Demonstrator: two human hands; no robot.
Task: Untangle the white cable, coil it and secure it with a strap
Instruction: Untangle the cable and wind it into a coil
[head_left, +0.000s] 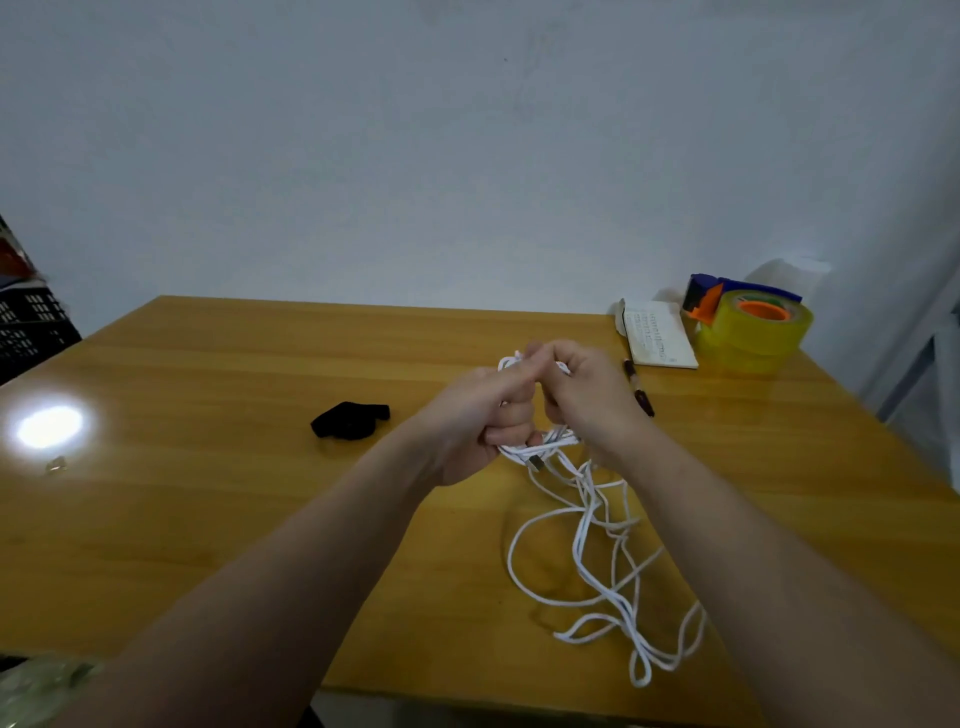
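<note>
Head view: left hand (470, 415) and right hand (589, 400) fingers (514, 413) grip white cable (550, 444); strap (348, 418) left, pen (640, 389), tape (753, 327) right.

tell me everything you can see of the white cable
The thin white cable looks plastic-sheathed. Its upper part is bunched in the left hand and right hand, both gripping it above the wooden table; a metal-tipped plug sticks out beneath them. The rest trails in loose tangled loops onto the table.

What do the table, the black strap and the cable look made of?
The table: wood or wood-look laminate, glossy; grain lines and a bright glare show. The strap: soft matte fabric, likely; it lies crumpled, without shine. The cable: smooth white plastic sheath, probably; it bends in loose loops.
</note>
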